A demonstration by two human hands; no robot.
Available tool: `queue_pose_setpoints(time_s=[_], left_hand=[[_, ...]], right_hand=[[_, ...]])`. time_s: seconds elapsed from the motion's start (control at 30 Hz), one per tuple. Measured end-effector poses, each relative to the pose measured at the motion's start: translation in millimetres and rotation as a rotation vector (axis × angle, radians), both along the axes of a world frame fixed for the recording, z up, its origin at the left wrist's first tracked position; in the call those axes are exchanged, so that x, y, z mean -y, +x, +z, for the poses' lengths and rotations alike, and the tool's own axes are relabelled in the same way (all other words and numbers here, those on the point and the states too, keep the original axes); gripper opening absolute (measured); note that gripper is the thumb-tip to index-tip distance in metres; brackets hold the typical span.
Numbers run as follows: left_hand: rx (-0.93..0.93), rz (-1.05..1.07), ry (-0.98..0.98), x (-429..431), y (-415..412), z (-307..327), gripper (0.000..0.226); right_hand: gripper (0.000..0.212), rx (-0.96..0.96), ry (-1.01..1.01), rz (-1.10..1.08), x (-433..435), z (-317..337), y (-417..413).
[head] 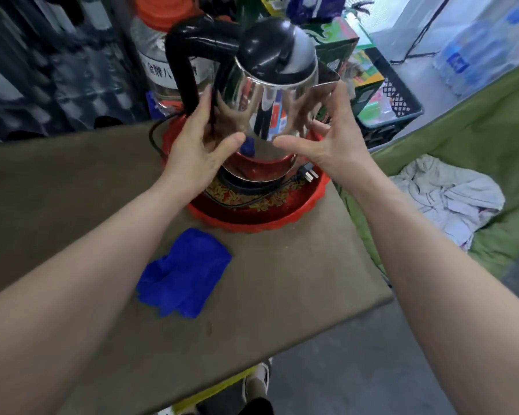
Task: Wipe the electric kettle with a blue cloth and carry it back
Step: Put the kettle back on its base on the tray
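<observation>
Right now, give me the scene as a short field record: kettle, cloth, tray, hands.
kettle: shiny steel electric kettle with black lid and handle, tilted, over the tray
tray: round red patterned tray on the brown table; black power base and plug in it
cloth: crumpled blue cloth on the table, untouched
left hand: on the kettle body by the handle
right hand: spread open at the kettle's spout side; contact unclear

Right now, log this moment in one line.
left hand: on kettle | right hand: open beside kettle | cloth: on table
</observation>
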State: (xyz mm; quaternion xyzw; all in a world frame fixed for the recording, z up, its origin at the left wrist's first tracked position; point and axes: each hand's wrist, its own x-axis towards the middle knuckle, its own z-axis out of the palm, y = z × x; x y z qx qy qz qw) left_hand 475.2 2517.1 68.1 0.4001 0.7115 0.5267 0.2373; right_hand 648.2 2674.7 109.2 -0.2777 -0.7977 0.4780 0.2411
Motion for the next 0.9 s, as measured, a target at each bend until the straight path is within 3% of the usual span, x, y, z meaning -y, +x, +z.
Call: queue_pose_setpoints(time_s=[0.17,0.53,0.67,0.9], left_hand=[[0.022,-0.070,0.023,-3,-8,3,0.098],[0.059,-0.037,-0.040,18,8,7,0.104],[0.014,-0.027,-0.091,8,2,9,0.115],[-0.019,-0.003,-0.147,-17,-13,24,0.112]], right_hand=[[0.077,0.024,0.003,-0.056,5,3,3],[0.084,0.037,-0.092,-0.023,21,3,15],[0.074,0.024,-0.123,0.013,8,8,5],[0.068,0.038,-0.084,0.007,-17,16,-12]])
